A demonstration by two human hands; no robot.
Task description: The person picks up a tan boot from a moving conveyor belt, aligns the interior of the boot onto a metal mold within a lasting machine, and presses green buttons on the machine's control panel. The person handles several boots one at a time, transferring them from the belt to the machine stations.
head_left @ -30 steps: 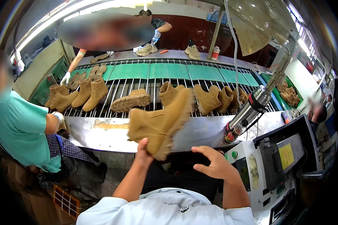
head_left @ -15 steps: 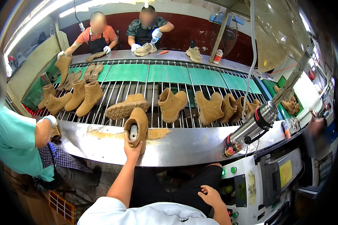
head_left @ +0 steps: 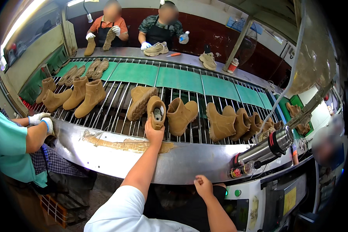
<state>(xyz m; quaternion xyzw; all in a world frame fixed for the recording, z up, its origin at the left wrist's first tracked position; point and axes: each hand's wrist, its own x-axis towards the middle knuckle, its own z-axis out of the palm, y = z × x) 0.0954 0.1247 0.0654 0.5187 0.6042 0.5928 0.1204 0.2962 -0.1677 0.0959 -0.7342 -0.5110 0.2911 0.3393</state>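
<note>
From where I stand, the person's left hand (head_left: pixel 155 133) has a closed grip low on the back of a tan boot (head_left: pixel 156 103), with most of the fingers hidden behind it. The boot is over the near edge of the metal rack (head_left: pixel 118 116), its opening facing the person and a grey form (head_left: pixel 157 114) showing inside. I can't tell whether it touches the bars. Just left of it, a tilted boot (head_left: pixel 139 103) shows its tread; just right, an ankle boot (head_left: pixel 181 116) sits on the bars.

The right hand (head_left: pixel 204 186) hangs by the near edge of the steel ledge (head_left: pixel 181 158), fingers loosely curled; I see nothing in it, though the palm is hidden.

More boots (head_left: pixel 222 121) crowd toward the rack's right end, and others (head_left: pixel 85 98) stand near its left end, with loose soles (head_left: pixel 79 74) behind them. Green sheets (head_left: pixel 178 79) run along the far edge. A steel flask (head_left: pixel 265 145) and a small bottle (head_left: pixel 244 169) lean at the ledge's right end. At its left corner are a co-worker's gloved hands (head_left: pixel 42 119).
</note>
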